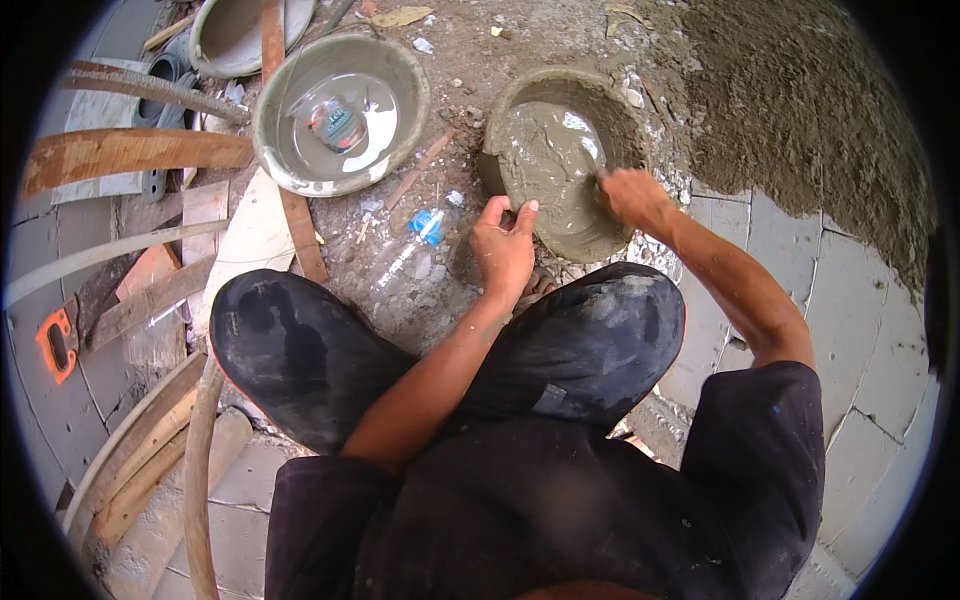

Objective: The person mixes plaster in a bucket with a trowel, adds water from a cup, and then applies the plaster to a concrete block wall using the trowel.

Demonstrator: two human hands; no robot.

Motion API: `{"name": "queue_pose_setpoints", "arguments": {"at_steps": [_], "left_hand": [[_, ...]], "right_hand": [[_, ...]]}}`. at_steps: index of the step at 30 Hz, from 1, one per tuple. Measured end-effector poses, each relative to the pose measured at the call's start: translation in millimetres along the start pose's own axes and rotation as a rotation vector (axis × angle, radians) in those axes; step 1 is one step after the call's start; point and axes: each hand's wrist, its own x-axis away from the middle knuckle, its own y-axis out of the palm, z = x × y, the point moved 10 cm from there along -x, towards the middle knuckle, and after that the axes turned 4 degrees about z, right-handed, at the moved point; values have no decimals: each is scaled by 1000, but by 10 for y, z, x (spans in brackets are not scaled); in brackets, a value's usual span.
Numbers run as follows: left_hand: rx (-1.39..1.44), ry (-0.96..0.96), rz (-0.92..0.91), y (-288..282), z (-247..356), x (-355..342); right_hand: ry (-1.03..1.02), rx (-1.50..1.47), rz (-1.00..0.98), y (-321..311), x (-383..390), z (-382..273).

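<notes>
A mortar-caked bucket (507,165) sits on the ground before my knees, holding wet grey mortar (560,150) with a shiny, watery surface. My left hand (505,245) pinches the bucket's near left rim between thumb and fingers. At the right side of the bucket, my right hand (632,198) is closed in a fist over the mortar. Whatever it grips is hidden by the fingers and the mortar. Left of the bucket is a grey basin (415,130) of cloudy water, with a printed plastic container (338,125) lying in it.
Wooden strips (140,150) and boards lie along the left, near an orange-handled saw (57,345). Another basin (240,40) stands at the far left. A heap of sand or mortar mix (820,110) spreads over grey paving (850,300) at right. A crumpled blue wrapper (427,226) lies among rubble.
</notes>
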Motion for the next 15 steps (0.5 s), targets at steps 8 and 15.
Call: {"name": "queue_pose_setpoints", "arguments": {"at_steps": [8, 15], "left_hand": [[-158, 81, -25, -44, 13, -17], [-105, 26, -52, 35, 160, 27]], "right_hand": [[80, -667, -57, -88, 310, -464], [360, -1823, -177, 250, 294, -664]]}}
